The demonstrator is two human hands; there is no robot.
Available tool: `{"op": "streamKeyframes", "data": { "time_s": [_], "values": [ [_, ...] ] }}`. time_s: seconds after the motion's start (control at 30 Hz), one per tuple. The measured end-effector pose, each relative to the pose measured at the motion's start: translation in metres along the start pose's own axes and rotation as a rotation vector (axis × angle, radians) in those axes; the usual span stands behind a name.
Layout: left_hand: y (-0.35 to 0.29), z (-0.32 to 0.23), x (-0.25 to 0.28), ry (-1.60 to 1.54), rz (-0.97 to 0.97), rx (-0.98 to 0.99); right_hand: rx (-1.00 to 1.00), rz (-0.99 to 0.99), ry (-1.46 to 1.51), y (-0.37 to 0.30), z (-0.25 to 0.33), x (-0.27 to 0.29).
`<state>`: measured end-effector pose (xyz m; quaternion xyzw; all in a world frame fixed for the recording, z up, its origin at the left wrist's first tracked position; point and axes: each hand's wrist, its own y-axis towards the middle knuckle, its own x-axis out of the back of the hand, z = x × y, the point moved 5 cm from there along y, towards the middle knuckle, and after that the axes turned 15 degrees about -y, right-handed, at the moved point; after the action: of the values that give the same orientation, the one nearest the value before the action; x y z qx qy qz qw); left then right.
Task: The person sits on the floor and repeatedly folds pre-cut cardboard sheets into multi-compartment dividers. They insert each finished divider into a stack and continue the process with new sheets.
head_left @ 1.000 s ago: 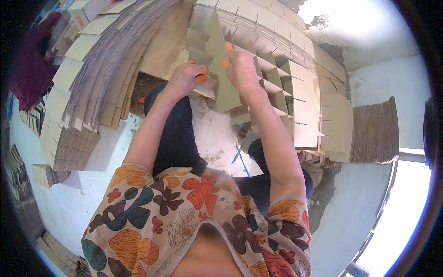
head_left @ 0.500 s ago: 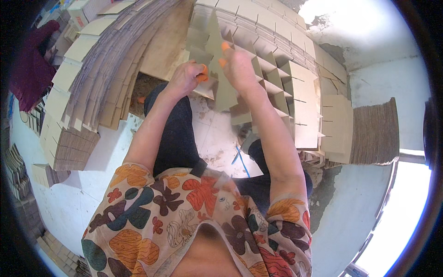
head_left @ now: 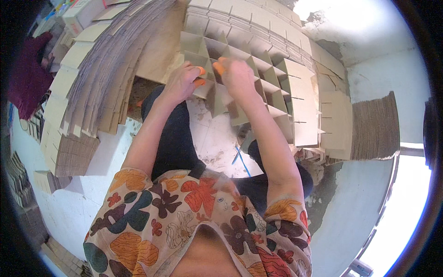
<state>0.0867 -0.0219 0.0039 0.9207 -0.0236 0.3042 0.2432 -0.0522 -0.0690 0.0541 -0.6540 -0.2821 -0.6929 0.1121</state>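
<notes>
A grid of tan cardboard dividers (head_left: 272,87), its slotted strips crossing into square cells, stands in front of me. My left hand (head_left: 182,83) is at its near left side, thumb and forefinger parted beside the cells. Orange covers sit on fingertips of both hands. My right hand (head_left: 237,78) is closed over the grid, its covered fingers pinching the upper edge of a cardboard strip (head_left: 220,99). This strip runs toward me among the cross pieces, and its near end sticks out. The right palm and forearm hide some cells.
Long stacks of slotted cardboard strips (head_left: 104,60) curve along the left, with more sheets (head_left: 258,27) behind the grid. A brown cardboard stack (head_left: 376,127) stands by the right wall. A person in a dark red top (head_left: 30,78) is at far left. Blue strapping (head_left: 240,159) lies on the floor.
The strip that stood tall between my hands has come down into the grid. My right hand has lowered with it, and my left thumb and forefinger have parted.
</notes>
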Motion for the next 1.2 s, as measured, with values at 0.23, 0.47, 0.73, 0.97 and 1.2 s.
{"op": "streamKeyframes", "data": {
  "time_s": [0.23, 0.47, 0.73, 0.97, 1.2],
  "values": [
    [0.023, -0.053, -0.014, 0.144, 0.157, -0.233, -0.28, -0.425, -0.206, -0.073, -0.125, 0.038],
    [0.074, -0.039, -0.042, -0.021, 0.506, 0.179, -0.82, 0.141, -0.174, -0.16, -0.267, 0.041],
    [0.113, -0.044, -0.064, 0.168, 0.459, -0.244, -0.723, 0.162, 0.079, -0.188, -0.316, 0.023],
    [0.149, -0.022, -0.089, 0.19, 0.623, -0.09, -0.971, -0.042, 0.437, -0.208, -0.347, 0.047],
    [0.155, 0.003, -0.109, 0.041, 0.577, 0.021, -1.104, -0.251, -0.147, -0.278, -0.41, 0.131]
  ]
}}
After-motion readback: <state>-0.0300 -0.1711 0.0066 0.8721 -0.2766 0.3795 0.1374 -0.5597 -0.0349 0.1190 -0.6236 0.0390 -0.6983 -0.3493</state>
